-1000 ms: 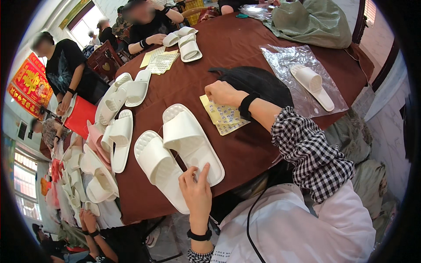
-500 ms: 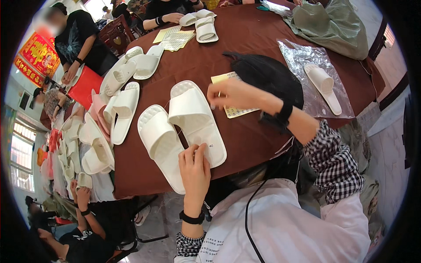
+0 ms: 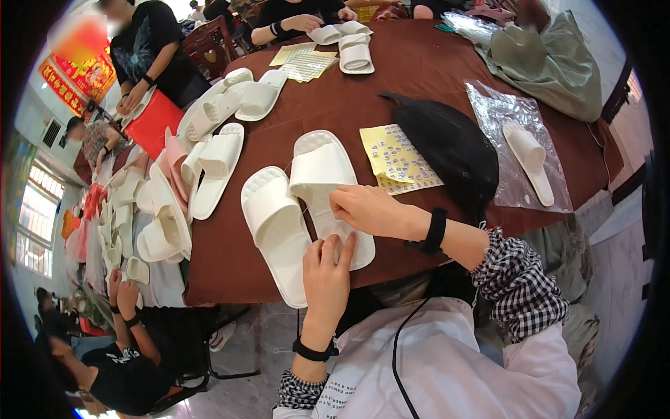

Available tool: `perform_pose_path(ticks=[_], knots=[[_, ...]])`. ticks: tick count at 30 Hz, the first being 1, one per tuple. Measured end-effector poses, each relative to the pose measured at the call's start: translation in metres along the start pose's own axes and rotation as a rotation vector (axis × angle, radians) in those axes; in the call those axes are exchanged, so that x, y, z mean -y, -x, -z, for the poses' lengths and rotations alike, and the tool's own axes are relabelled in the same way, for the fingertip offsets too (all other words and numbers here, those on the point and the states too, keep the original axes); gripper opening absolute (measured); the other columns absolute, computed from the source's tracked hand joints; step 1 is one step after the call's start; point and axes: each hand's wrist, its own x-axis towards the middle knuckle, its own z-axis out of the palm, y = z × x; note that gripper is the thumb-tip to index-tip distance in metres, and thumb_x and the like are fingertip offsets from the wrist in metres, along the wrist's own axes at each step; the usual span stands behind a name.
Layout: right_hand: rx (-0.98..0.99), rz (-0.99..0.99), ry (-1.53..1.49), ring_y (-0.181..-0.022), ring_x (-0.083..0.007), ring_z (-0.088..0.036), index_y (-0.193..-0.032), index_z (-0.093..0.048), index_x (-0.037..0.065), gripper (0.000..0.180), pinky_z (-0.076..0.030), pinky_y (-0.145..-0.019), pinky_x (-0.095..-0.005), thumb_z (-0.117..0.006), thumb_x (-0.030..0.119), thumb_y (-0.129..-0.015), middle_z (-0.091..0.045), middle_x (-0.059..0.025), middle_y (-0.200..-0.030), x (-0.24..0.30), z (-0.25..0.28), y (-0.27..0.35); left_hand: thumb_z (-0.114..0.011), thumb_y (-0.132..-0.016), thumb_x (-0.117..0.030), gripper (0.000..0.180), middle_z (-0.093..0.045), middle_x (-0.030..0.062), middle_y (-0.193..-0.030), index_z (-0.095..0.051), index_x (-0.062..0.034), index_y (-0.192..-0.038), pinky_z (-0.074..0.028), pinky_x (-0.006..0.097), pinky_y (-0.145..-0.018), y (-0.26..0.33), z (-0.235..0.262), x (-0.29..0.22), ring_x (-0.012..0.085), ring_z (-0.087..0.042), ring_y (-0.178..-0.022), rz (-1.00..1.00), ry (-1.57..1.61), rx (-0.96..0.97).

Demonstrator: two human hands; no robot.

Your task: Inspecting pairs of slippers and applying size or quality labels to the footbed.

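Observation:
A pair of white slippers lies side by side in front of me, the left slipper (image 3: 269, 218) slightly nearer than the right slipper (image 3: 322, 164). My left hand (image 3: 326, 279) rests at the heel of the right slipper, fingers stretched over its insole, holding nothing. My right hand (image 3: 373, 211) is above the same slipper, just behind its strap, with fingertips pinched together. Whatever is between those fingertips, if anything, is too small to make out. Beside the slippers lies a yellow sheet of small stickers (image 3: 399, 152), partly under a black mesh bag (image 3: 447, 150).
Other white slippers (image 3: 218, 159) crowd the table's left side. A single slipper (image 3: 527, 153) lies on a clear plastic bag (image 3: 485, 105) at the right. Co-workers sit or stand around, one at the far edge (image 3: 303, 24) handling slippers. A red bucket (image 3: 155, 126) stands at the left.
My right hand has moved left and nearer, from beside the sticker sheet to over the right slipper's insole. My left hand stays at the heel. The whole view has shifted slightly.

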Motion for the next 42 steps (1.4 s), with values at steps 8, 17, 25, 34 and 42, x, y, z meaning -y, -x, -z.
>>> perform_pose_path(ticks=[8, 17, 25, 34, 42], knots=[[0.02, 0.015, 0.067, -0.083, -0.037, -0.068, -0.095, -0.061, 0.004, 0.01, -0.053, -0.072, -0.0472, -0.058, 0.014, -0.096, -0.069, -0.0137, -0.094, -0.001, -0.004, -0.006, -0.064, -0.077, 0.002, 0.052, -0.059, 0.0108, -0.121, -0.068, -0.0117, -0.127, -0.046, 0.045, -0.098, 0.003, 0.0, -0.002, 0.0334, -0.054, -0.112, 0.037, 0.046, 0.037], [0.042, 0.055, 0.193, -0.078, -0.0351, -0.069, -0.091, -0.062, 0.006, 0.009, -0.053, -0.068, -0.0453, -0.061, 0.014, -0.093, -0.07, -0.011, -0.089, -0.001, -0.005, -0.011, -0.066, -0.079, -0.001, 0.049, -0.058, 0.0104, -0.126, -0.068, -0.0128, -0.127, -0.045, 0.044, -0.096, 0.004, -0.001, 0.0, 0.0321, -0.053, -0.115, 0.031, 0.026, 0.033], [-0.046, 0.005, 0.076, -0.081, -0.0366, -0.068, -0.095, -0.058, 0.006, 0.01, -0.054, -0.07, -0.0467, -0.061, 0.015, -0.093, -0.07, -0.0115, -0.091, -0.006, -0.012, -0.009, -0.063, -0.076, 0.007, 0.052, -0.055, 0.012, -0.14, -0.07, -0.0113, -0.124, -0.045, 0.043, -0.099, -0.003, -0.001, 0.002, 0.0328, -0.052, -0.11, 0.083, 0.145, 0.022], [-0.099, 0.01, 0.038, -0.083, -0.0372, -0.068, -0.096, -0.057, 0.005, 0.011, -0.054, -0.069, -0.047, -0.061, 0.015, -0.093, -0.07, -0.0124, -0.095, -0.01, -0.018, -0.008, -0.061, -0.076, 0.009, 0.053, -0.049, 0.0108, -0.15, -0.068, -0.0099, -0.125, -0.044, 0.042, -0.1, -0.007, 0.002, 0.004, 0.0334, -0.051, -0.108, 0.029, 0.126, 0.091], [-0.122, 0.015, 0.017, -0.083, -0.0371, -0.068, -0.096, -0.057, 0.005, 0.012, -0.054, -0.07, -0.0465, -0.063, 0.015, -0.093, -0.07, -0.0127, -0.096, -0.011, -0.02, -0.007, -0.062, -0.077, 0.008, 0.053, -0.049, 0.0113, -0.15, -0.066, -0.0107, -0.127, -0.043, 0.043, -0.101, -0.006, 0.002, 0.004, 0.0349, -0.05, -0.109, 0.026, 0.123, 0.112]])
